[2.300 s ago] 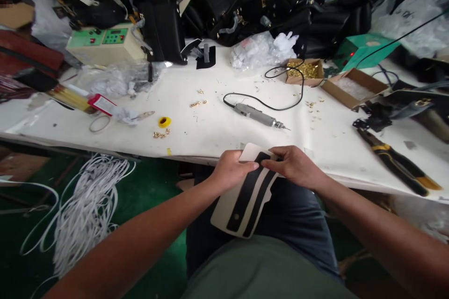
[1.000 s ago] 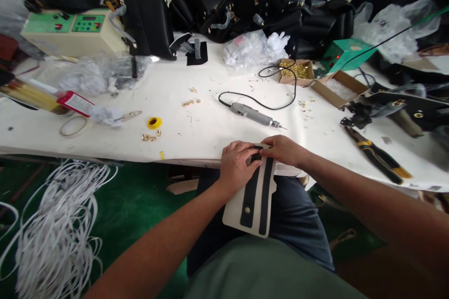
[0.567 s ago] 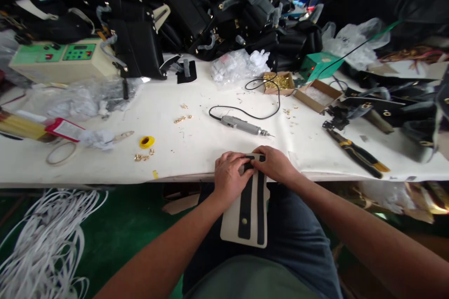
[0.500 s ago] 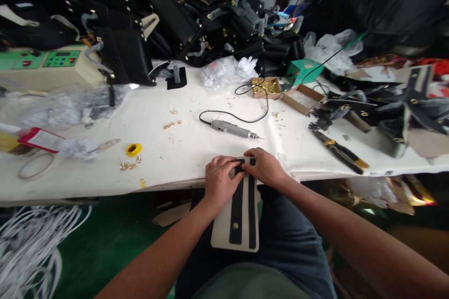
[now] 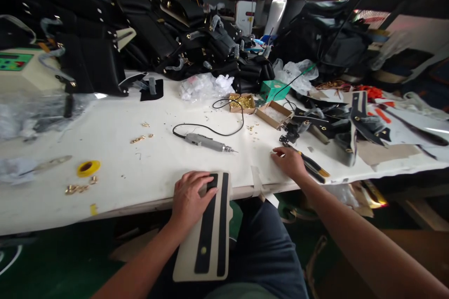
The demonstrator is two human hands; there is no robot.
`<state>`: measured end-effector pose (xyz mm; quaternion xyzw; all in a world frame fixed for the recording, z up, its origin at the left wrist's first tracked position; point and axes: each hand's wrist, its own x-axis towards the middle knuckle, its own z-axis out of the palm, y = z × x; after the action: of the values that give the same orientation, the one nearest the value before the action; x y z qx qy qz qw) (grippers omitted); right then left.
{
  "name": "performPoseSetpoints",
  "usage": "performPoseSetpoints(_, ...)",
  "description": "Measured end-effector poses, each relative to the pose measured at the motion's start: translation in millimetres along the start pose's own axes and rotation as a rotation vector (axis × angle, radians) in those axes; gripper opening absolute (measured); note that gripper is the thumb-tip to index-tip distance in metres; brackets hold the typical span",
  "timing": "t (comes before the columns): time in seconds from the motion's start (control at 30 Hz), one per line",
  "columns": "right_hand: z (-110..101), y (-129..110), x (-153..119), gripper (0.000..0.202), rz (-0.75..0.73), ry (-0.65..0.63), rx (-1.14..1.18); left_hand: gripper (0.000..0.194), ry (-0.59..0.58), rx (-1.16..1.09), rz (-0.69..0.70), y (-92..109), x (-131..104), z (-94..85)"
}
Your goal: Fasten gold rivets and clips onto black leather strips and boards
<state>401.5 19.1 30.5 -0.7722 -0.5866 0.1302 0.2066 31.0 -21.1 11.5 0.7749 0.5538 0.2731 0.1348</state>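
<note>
My left hand [image 5: 189,198] grips the upper end of a beige panel [image 5: 182,261], fingers curled over its edge. Two black strips run lengthwise down the panel; the left black strip [image 5: 204,224] bears a small brass-coloured stud [image 5: 203,250] near its lower end. The panel slopes from the table edge down over my lap. Out to the right, just above the tabletop, my right hand [image 5: 290,162] has its fingertips pinched together; what they hold, if anything, is too small to name. Beside it lie black-and-yellow pliers [image 5: 312,168], partly covered by the hand.
A grey corded pen-shaped power tool [image 5: 206,142] lies mid-table. Behind it stand a box of brass fittings [image 5: 242,102] and an open cardboard box [image 5: 274,114]. Yellow tape [image 5: 88,168] and loose brass pieces [image 5: 75,189] lie left. Black bags [image 5: 91,56] crowd the back.
My right hand has let go of the panel and moved right, toward the pliers. My left hand stays on the panel's upper end. The view has swung to the right.
</note>
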Motion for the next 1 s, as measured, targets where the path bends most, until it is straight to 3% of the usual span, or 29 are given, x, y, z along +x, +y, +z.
performPoseSetpoints(0.33, -7, -3, 17, 0.027, -0.039, -0.119, -0.179, 0.023, -0.007, -0.041, -0.030, 6, -2, -2.2)
performPoseSetpoints(0.57, -2, -7, 9, 0.041, -0.182, -0.109, -0.609, 0.025, -0.013, -0.076, -0.051, 6, -5, 1.1)
performPoseSetpoints(1.0, 0, -8, 16, 0.040, -0.181, -0.068, -0.705, 0.027, -0.034, -0.103, -0.047, 5, -7, -0.2)
